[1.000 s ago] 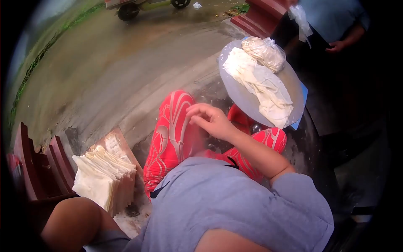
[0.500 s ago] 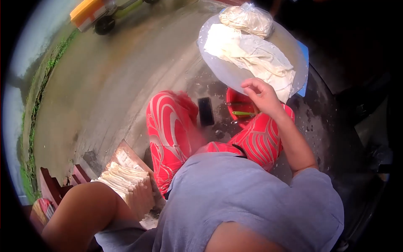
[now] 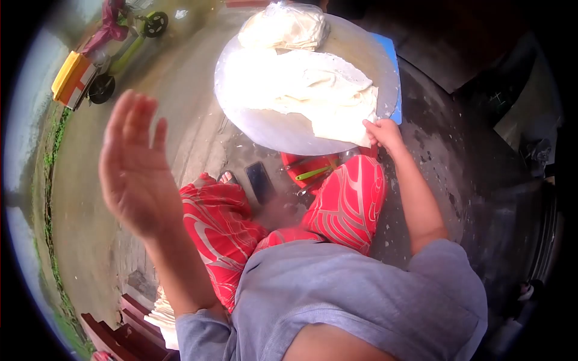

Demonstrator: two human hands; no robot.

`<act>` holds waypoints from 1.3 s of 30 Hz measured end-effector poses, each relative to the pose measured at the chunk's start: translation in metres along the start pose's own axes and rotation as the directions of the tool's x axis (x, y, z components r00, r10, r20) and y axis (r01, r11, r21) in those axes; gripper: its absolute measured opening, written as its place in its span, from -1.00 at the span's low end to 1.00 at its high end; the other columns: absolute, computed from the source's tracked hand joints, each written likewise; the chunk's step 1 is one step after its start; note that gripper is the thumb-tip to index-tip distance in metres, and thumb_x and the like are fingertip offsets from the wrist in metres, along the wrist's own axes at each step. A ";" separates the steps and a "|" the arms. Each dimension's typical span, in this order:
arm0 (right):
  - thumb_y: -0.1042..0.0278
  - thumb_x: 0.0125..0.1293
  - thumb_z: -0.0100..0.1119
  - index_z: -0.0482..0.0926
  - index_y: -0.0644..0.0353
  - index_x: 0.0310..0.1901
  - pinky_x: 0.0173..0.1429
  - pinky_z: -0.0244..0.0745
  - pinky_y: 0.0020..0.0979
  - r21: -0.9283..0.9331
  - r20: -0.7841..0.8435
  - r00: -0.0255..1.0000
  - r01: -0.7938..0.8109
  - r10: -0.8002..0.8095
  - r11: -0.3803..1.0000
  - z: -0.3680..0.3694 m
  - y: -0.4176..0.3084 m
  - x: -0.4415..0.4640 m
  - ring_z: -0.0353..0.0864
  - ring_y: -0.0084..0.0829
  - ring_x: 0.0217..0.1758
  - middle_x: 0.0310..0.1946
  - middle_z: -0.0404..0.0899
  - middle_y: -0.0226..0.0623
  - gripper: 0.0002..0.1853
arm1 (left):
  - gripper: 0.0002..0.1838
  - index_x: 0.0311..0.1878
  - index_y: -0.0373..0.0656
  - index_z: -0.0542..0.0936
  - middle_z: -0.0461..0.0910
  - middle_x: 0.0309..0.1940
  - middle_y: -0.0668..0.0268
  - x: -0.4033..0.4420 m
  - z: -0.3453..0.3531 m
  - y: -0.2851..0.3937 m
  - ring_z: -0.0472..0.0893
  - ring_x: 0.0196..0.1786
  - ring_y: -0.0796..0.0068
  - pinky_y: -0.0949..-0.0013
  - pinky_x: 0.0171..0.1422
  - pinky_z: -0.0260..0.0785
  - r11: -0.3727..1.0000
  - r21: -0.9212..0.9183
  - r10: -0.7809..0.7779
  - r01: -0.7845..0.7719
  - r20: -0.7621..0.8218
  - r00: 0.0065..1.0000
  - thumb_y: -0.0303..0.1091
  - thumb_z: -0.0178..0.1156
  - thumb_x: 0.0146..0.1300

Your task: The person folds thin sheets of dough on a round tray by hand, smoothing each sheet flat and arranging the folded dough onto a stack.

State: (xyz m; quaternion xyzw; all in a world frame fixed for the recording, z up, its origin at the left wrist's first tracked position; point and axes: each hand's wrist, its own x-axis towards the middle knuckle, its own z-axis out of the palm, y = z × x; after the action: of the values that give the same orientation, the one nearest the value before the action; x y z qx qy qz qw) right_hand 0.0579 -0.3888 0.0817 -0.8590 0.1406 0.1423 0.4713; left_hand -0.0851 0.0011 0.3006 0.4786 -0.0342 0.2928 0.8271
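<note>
A thin, soft cream-coloured sheet (image 3: 337,99) lies rumpled on a round grey tabletop (image 3: 271,133); I cannot tell whether it is cloth or food. My right hand (image 3: 385,135) pinches its near right corner at the table's edge. Raised on the left, away from the table, my left hand (image 3: 135,171) is open and holds nothing, its fingers stretched upward. Behind the sheet sits a clear plastic bag (image 3: 286,27) with pale folded sheets inside. The sheet's left part is washed out by glare.
Beneath the table's near edge is a red basin (image 3: 322,163) with a green-handled tool (image 3: 313,173). A phone (image 3: 259,183) lies on the ground between my legs. At lower left stands a stack of cream sheets (image 3: 164,316), partly hidden by my arm. A scooter (image 3: 111,60) is parked at upper left.
My left hand has risen into view from low on the left. My right hand has gone from hovering by the table to pinching the sheet's corner. The view has shifted rightward.
</note>
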 end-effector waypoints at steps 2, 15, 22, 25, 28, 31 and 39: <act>-0.03 0.18 0.28 0.54 0.21 -0.57 -0.59 0.30 -0.56 0.023 0.014 1.000 -0.012 0.012 1.000 0.007 -0.010 0.007 0.45 -0.62 -0.70 -0.70 0.51 -0.42 -0.57 | -0.54 0.18 -0.34 0.38 0.50 0.09 0.09 0.005 -0.015 -0.088 0.47 0.17 0.26 0.23 0.27 0.27 0.911 0.114 -0.375 0.396 -0.168 0.912 -0.21 -0.04 0.35; 0.14 0.18 0.24 0.54 0.34 -0.58 -0.63 0.37 -0.52 -0.120 0.030 0.954 -0.292 0.298 0.949 0.019 -0.038 0.013 0.49 -0.52 -0.73 -0.74 0.50 -0.28 -0.61 | -0.44 0.16 -0.35 0.23 0.52 -0.19 0.10 0.049 -0.028 -0.319 0.58 -0.19 0.29 0.38 -0.22 0.45 0.532 -0.234 -0.782 0.814 -0.504 0.366 -0.21 0.21 0.28; -0.03 0.17 0.23 0.58 0.22 -0.56 -0.43 0.44 -0.37 -0.412 -0.205 0.979 -0.101 0.016 0.906 0.031 -0.026 0.030 0.55 -0.40 -0.66 -0.71 0.56 -0.32 -0.58 | -0.77 -0.39 -0.08 0.39 0.37 -0.69 0.49 0.058 -0.032 -0.327 0.32 -0.68 0.63 0.54 -0.56 0.16 0.426 -0.251 -0.812 0.870 -0.530 0.245 -0.26 0.26 0.23; -0.03 0.18 0.21 0.60 0.21 -0.52 -0.40 0.45 -0.37 -0.261 -0.265 0.963 -0.020 -0.052 0.965 0.031 -0.014 0.027 0.58 -0.36 -0.61 -0.68 0.57 -0.30 -0.59 | -0.80 -0.32 -0.11 0.44 0.44 -0.56 0.42 0.048 -0.041 -0.313 0.40 -0.54 0.58 0.51 -0.46 0.27 0.421 -0.205 -0.808 0.884 -0.528 0.262 -0.28 0.27 0.20; -0.04 0.17 0.22 0.60 0.20 -0.52 -0.42 0.44 -0.37 -0.490 -0.155 0.982 -0.175 0.112 0.854 0.010 -0.042 0.010 0.57 -0.37 -0.63 -0.67 0.58 -0.31 -0.59 | -0.73 -0.14 -0.22 0.47 0.43 -0.09 0.18 0.038 -0.039 -0.291 0.48 -0.11 0.31 0.30 0.05 0.44 0.616 -0.103 -0.652 0.781 -0.622 0.433 -0.29 0.25 0.21; 0.02 0.17 0.25 0.58 0.21 -0.49 -0.45 0.42 -0.43 -0.221 -0.240 0.965 -0.157 0.102 0.963 0.018 -0.026 0.014 0.54 -0.45 -0.66 -0.69 0.56 -0.35 -0.63 | -0.72 -0.11 -0.27 0.42 0.41 -0.19 0.31 0.034 -0.044 -0.287 0.49 -0.17 0.39 0.36 -0.05 0.42 0.685 -0.332 -0.711 0.649 -0.498 0.496 -0.29 0.20 0.26; 0.19 0.26 0.20 0.50 0.18 -0.37 -0.37 0.43 -0.52 0.428 -0.205 0.979 0.105 -0.017 0.898 0.020 -0.016 0.027 0.57 -0.57 -0.42 -0.47 0.60 -0.38 -0.77 | -0.71 -0.12 -0.22 0.42 0.43 -0.26 0.29 0.032 -0.055 -0.301 0.40 -0.32 0.40 0.36 -0.28 0.34 0.463 -0.576 -0.880 0.674 -0.392 0.269 -0.32 0.26 0.20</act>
State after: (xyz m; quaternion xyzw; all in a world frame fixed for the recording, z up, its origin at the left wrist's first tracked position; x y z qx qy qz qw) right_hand 0.0862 -0.3663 0.0732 -0.7453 0.1874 0.0069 0.6398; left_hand 0.0846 -0.0510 0.0498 0.1674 0.4527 -0.0216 0.8756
